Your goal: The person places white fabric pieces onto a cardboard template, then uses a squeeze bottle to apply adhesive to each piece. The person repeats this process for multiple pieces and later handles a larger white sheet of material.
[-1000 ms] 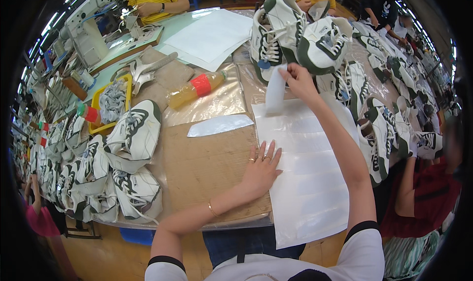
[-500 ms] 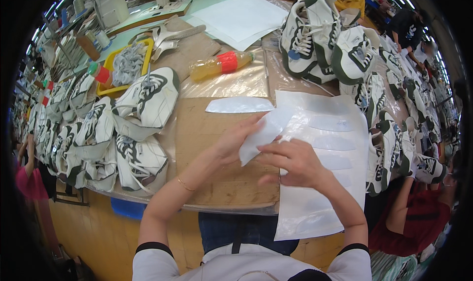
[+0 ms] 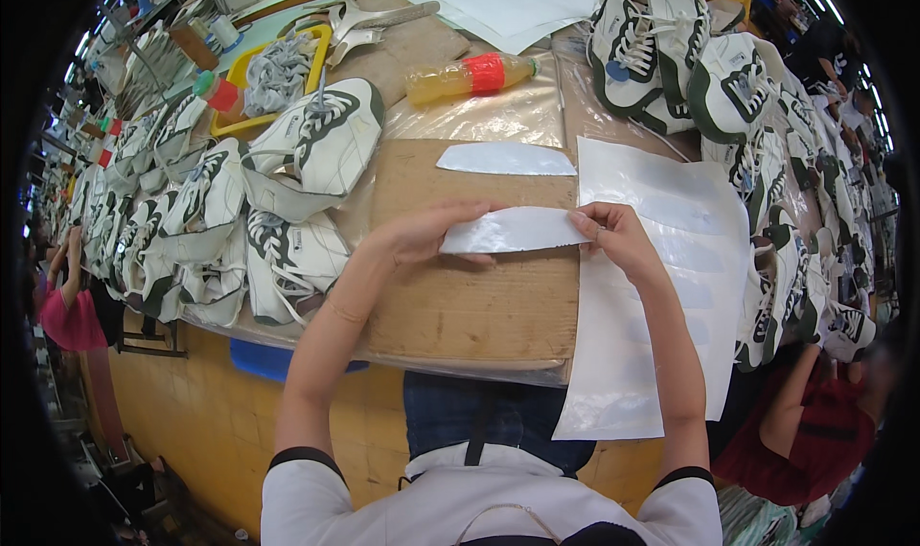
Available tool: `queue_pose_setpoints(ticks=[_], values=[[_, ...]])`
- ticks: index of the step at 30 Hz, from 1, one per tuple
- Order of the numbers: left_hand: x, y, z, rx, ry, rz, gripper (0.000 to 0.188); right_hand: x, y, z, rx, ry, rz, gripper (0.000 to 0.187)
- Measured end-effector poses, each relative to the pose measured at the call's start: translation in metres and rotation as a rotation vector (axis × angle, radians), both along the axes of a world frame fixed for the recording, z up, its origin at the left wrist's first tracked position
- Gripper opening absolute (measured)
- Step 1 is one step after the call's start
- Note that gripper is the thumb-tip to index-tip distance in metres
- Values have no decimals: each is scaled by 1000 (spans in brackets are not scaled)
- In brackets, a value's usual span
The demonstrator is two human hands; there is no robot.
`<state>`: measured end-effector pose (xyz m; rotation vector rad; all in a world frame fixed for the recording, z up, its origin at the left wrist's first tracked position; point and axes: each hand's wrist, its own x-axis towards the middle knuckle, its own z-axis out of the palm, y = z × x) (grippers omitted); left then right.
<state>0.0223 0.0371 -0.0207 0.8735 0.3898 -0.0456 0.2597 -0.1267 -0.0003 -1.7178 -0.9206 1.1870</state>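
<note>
Your left hand and right hand, each grip holding one end of a white strip, are over brown cardboard.

Red-labelled bottle on its side, yellow basket of grey cloth, green-trimmed sneakers clustered left

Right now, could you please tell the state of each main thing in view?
White strip, held by both hands
Left hand, holding its left end
Right hand, holding its right end
Second strip, lying on cardboard
White sheet, lower end overhanging the table
Bottle, capped, on its side
Yellow basket, holding grey cloth
</note>
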Motion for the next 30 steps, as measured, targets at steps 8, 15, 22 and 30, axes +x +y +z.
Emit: queue_pose_setpoints(ticks=[8, 15, 22, 30], values=[[-8, -5, -17, 653, 152, 505, 40, -6, 23, -17, 2, -26, -144, 25], [-3, -3, -25, 937, 164, 686, 30, -8, 47, -25, 132, -446, -130, 20], [-4, -17, -25, 1074, 282, 719, 29, -23, 41, -32, 235, -647, -214, 17], [9, -56, 7, 1886, 473, 714, 29, 19, 8, -27, 256, -980, -372, 17]])
